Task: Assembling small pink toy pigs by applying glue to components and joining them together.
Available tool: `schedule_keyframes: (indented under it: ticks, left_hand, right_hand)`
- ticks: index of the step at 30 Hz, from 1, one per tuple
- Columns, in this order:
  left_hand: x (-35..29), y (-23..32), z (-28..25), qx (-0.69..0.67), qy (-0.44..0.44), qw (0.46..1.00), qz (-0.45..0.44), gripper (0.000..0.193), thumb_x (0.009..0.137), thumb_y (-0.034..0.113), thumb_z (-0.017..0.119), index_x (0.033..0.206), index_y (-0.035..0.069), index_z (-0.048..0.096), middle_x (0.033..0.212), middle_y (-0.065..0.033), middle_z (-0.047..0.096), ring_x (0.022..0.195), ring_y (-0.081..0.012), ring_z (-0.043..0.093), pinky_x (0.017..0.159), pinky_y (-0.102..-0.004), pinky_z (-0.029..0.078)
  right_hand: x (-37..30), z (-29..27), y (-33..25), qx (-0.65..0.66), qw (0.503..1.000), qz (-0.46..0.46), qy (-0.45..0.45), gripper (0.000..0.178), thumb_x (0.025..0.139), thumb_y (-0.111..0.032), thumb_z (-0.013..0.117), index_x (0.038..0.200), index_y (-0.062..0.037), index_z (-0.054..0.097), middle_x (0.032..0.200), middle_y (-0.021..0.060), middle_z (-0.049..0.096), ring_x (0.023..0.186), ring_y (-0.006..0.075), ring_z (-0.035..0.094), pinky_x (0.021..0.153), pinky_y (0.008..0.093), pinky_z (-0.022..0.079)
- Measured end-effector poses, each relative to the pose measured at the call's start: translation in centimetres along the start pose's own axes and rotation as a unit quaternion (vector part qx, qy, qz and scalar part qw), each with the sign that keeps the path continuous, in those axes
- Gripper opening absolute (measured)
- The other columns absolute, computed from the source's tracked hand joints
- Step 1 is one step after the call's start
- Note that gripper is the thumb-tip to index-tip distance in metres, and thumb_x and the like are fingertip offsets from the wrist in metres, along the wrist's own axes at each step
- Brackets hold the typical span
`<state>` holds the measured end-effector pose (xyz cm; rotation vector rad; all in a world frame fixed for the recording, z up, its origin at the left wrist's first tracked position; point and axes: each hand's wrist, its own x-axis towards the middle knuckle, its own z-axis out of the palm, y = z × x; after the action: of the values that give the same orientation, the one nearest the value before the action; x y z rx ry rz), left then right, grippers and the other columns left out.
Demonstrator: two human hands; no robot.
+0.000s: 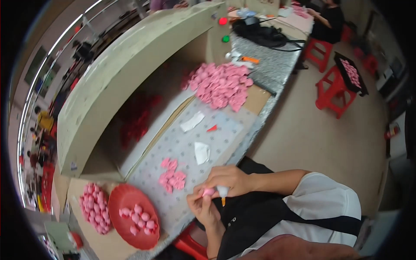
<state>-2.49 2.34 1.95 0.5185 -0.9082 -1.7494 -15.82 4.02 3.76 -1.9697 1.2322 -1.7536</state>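
Near the table's front edge, the fingers of my left hand (201, 207) pinch a small pink piece (209, 191). My right hand (232, 178) is closed around a small white squeeze bottle (223, 191) with an orange tip, which points downward. Its fingertips are close to the pink piece; whether they touch it I cannot tell. A small group of pink petal-like pieces (172, 175) lies on the patterned sheet (223, 125) to the left of my hands. Farther off is a large heap of similar pink pieces (223, 84).
A red oval bowl (119, 225) holds several pink balls, beside a pile of pink-and-red balls (94, 208). A beige hood (130, 65) arches over the table's far side. White scraps (202, 152) lie on the sheet. Red stools (333, 93) and another person (331, 19) are at the right.
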Motion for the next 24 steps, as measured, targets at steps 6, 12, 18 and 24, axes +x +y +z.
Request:
schedule_keyframes:
  ticks: [6,12,18,24]
  left_hand:
    - [0.3,-0.2,1.2,0.001,-0.046,0.998,-0.05,0.016,0.074,0.004,0.056,0.084,0.003,0.043,0.091,-0.0157,0.05,0.085,-0.0201,0.049,0.076,-0.0293,0.039]
    - [0.6,-0.3,0.4,0.058,-0.076,0.994,-0.056,0.015,0.076,0.006,0.054,0.087,0.005,0.043,0.09,-0.0092,0.05,0.08,-0.014,0.05,0.069,-0.0229,0.043]
    - [0.2,0.2,0.7,-0.006,-0.041,0.998,-0.051,0.022,0.074,0.01,0.057,0.088,0.007,0.04,0.091,-0.0098,0.045,0.084,-0.0168,0.047,0.072,-0.0252,0.041]
    - [1.0,-0.9,0.3,-0.174,-0.077,0.98,-0.061,0.018,0.076,0.015,0.057,0.087,0.011,0.044,0.093,-0.0099,0.051,0.091,-0.0222,0.05,0.086,-0.0362,0.035]
  right_hand:
    - [-1.0,-1.7,-0.9,-0.084,0.996,-0.011,0.025,0.013,0.064,-0.01,0.06,0.072,-0.0046,0.051,0.066,0.005,0.048,0.061,0.0212,0.051,0.05,0.0292,0.041]
    - [-1.6,-1.6,-1.3,-0.109,0.994,-0.002,0.026,0.014,0.063,-0.009,0.059,0.073,-0.0041,0.05,0.068,0.006,0.047,0.063,0.0209,0.05,0.05,0.0289,0.041]
    - [-0.7,-1.2,-0.9,-0.044,0.999,-0.017,0.026,0.016,0.063,-0.01,0.061,0.073,-0.0035,0.051,0.07,0.0069,0.049,0.065,0.0219,0.052,0.053,0.0294,0.042]
    - [0.5,-1.3,-0.5,0.126,0.985,0.119,-0.021,0.03,0.058,-0.01,0.07,0.083,-0.0014,0.056,0.085,0.0095,0.057,0.08,0.0207,0.056,0.068,0.0278,0.044]
